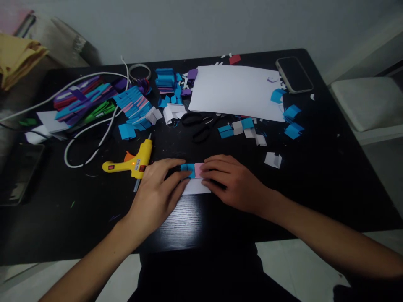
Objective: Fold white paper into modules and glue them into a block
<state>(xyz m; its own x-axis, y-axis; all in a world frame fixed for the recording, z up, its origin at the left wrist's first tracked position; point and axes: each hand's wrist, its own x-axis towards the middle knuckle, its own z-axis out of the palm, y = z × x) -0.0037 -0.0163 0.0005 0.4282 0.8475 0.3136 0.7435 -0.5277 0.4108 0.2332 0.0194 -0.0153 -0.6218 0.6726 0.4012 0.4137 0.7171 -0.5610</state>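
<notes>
A small white paper strip (197, 187) lies flat near the front of the black table. Along its upper part are a blue folded piece (187, 169) and a pink piece (198, 169), side by side. My left hand (160, 186) presses on the left end, fingertips on the blue piece and the white strip. From the right, my right hand (234, 181) rests its fingers on the pink piece and the strip, partly hiding them. Both hands have their fingers extended over the papers. A yellow glue gun (143, 157) lies just left of my left hand.
Black scissors (201, 128), a white paper stack (236, 90) and a phone (294, 74) lie farther back. Folded blue pieces (226, 131) and a white piece (273, 160) are scattered nearby. A white cable (66, 153) loops around colored paper bundles (85, 100) at left.
</notes>
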